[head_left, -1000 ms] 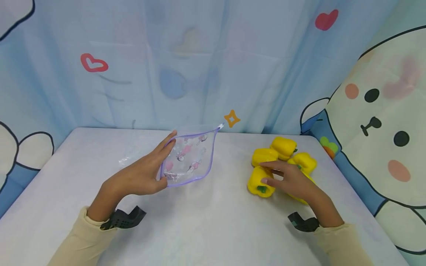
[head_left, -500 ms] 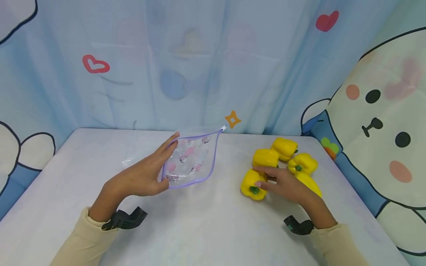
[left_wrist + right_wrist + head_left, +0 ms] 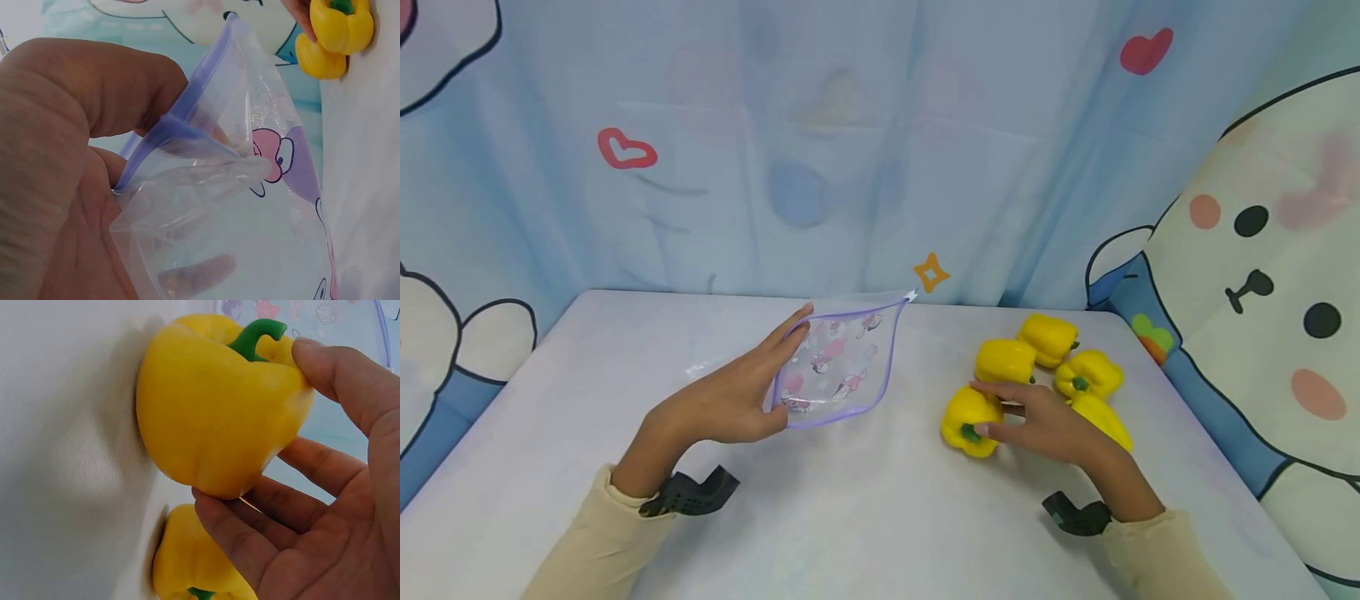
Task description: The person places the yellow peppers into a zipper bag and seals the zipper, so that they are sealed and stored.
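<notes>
My left hand [image 3: 733, 400] holds a clear zip bag [image 3: 838, 367] with purple edging and pink cartoon prints, its mouth spread apart. In the left wrist view the thumb hooks over the purple zip edge [image 3: 194, 87], and a finger shows through the clear plastic. My right hand [image 3: 1045, 421] grips a yellow bell pepper [image 3: 966, 417] with a green stem. Seen from the right wrist, the thumb sits by the stem and the fingers reach round the far side of the held pepper [image 3: 219, 412], which is close to the tabletop.
Several more yellow bell peppers [image 3: 1088, 373] lie grouped behind and right of my right hand. A crumpled piece of clear plastic [image 3: 700, 368] lies behind my left wrist. The white table [image 3: 880, 517] backs onto a blue cartoon curtain [image 3: 715, 100].
My right hand has drawn the held pepper left and slightly nearer, away from the other peppers. My left hand and the bag keep nearly the same position.
</notes>
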`<state>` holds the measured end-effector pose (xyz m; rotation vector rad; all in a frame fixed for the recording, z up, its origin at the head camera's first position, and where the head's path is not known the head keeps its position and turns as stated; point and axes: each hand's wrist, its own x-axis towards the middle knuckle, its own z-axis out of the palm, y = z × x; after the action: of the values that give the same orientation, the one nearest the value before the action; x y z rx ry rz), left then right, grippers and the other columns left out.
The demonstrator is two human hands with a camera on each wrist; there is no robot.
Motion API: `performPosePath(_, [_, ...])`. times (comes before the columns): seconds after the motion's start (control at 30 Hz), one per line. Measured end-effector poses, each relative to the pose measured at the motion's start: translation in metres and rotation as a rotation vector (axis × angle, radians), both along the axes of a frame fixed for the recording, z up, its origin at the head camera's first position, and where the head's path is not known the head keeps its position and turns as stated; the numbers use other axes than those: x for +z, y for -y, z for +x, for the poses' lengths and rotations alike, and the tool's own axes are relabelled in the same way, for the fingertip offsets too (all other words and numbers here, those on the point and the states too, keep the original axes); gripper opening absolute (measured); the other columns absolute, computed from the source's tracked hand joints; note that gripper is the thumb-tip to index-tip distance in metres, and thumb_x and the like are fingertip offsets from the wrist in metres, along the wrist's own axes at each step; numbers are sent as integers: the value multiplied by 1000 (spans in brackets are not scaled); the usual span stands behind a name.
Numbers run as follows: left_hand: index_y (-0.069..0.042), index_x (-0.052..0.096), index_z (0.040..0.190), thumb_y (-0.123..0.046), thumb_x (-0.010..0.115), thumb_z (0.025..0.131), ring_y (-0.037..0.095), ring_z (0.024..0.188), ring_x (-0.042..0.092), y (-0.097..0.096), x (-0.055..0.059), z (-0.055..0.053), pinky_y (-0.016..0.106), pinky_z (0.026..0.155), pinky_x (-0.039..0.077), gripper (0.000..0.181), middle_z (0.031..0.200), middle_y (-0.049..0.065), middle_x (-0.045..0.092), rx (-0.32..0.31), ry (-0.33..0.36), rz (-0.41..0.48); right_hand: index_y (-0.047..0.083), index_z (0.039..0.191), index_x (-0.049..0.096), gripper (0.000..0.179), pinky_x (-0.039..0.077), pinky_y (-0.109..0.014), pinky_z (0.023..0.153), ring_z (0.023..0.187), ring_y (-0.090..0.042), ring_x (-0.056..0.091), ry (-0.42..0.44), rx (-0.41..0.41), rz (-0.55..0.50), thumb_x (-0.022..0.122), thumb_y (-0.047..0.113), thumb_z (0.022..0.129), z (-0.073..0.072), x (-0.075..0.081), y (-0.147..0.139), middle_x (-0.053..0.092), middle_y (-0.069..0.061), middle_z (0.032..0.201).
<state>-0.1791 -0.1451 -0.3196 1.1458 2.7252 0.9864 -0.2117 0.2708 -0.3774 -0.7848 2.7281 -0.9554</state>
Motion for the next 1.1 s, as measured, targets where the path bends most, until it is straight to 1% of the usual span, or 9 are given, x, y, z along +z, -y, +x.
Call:
performPosePath(0.07, [1, 9, 154, -4, 56, 76, 19, 144, 17, -1, 0, 0, 42, 103, 36, 92, 163, 2, -4, -5, 0, -5, 4, 139, 53, 62, 46, -49, 95, 121, -30, 53, -1, -11, -2, 70, 35, 88, 1, 1, 1, 52, -13, 140])
performPosePath(0.13, [1, 9, 154, -5, 56, 75, 17, 144, 17, -2, -1, -1, 40, 102, 36, 92, 163, 0, -5, -5, 1, -12, 4, 139, 52, 62, 46, -49, 96, 120, -29, 54, -9, -16, -14, 70, 35, 88, 2, 3, 2, 52, -12, 139])
performPosePath(0.3, [1, 8, 154, -5, 55, 76, 17, 144, 17, -3, -2, 0, 38, 101, 36, 91, 163, 0, -6, -10, -8, -26, 3, 139, 52, 61, 46, -45, 96, 119, -27, 55, -44, -16, -50, 70, 31, 89, 8, 10, 3, 54, -11, 138])
performPosePath(0.43, [2, 8, 154, -4, 54, 76, 18, 143, 19, -4, -2, 3, 38, 99, 37, 91, 163, 0, -6, -9, -5, -31, 5, 140, 52, 60, 46, -42, 95, 119, -25, 55, -81, 4, -84, 72, 26, 88, 14, 18, 6, 54, -9, 137])
performPosePath(0.53, [2, 8, 154, -4, 54, 76, 18, 143, 19, -5, -2, 3, 38, 98, 37, 90, 162, -1, -6, -7, -6, -33, 5, 140, 52, 58, 47, -41, 95, 118, -24, 56, -129, 30, -118, 72, 21, 88, 17, 26, 9, 55, -9, 136])
performPosePath(0.67, [3, 9, 154, -5, 54, 76, 19, 142, 20, -5, -3, 2, 38, 98, 38, 90, 162, -1, -6, -6, -7, -37, 6, 140, 52, 59, 47, -35, 94, 117, -21, 56, -184, 45, -158, 73, 16, 86, 21, 34, 13, 56, -8, 135])
performPosePath(0.77, [3, 9, 154, -5, 54, 76, 17, 142, 19, -5, -3, 2, 37, 98, 37, 90, 162, -4, -7, -7, 0, -35, 7, 140, 52, 59, 47, -28, 94, 116, -19, 56, -202, 55, -190, 74, 13, 85, 22, 39, 17, 55, -6, 136])
performPosePath(0.87, [3, 9, 154, -5, 54, 75, 17, 143, 18, -5, -4, 1, 37, 99, 36, 91, 162, -3, -7, -13, -10, -33, 7, 140, 52, 60, 46, -25, 94, 116, -18, 57, -219, 76, -223, 74, 9, 85, 24, 43, 22, 56, -5, 136])
performPosePath(1.1, [3, 9, 153, -4, 54, 75, 18, 145, 13, -6, -4, 2, 36, 100, 35, 91, 162, 0, -6, -27, -20, -27, 7, 140, 52, 62, 47, -29, 94, 114, -17, 57, -249, 115, -294, 74, 2, 82, 32, 55, 36, 58, -4, 133])
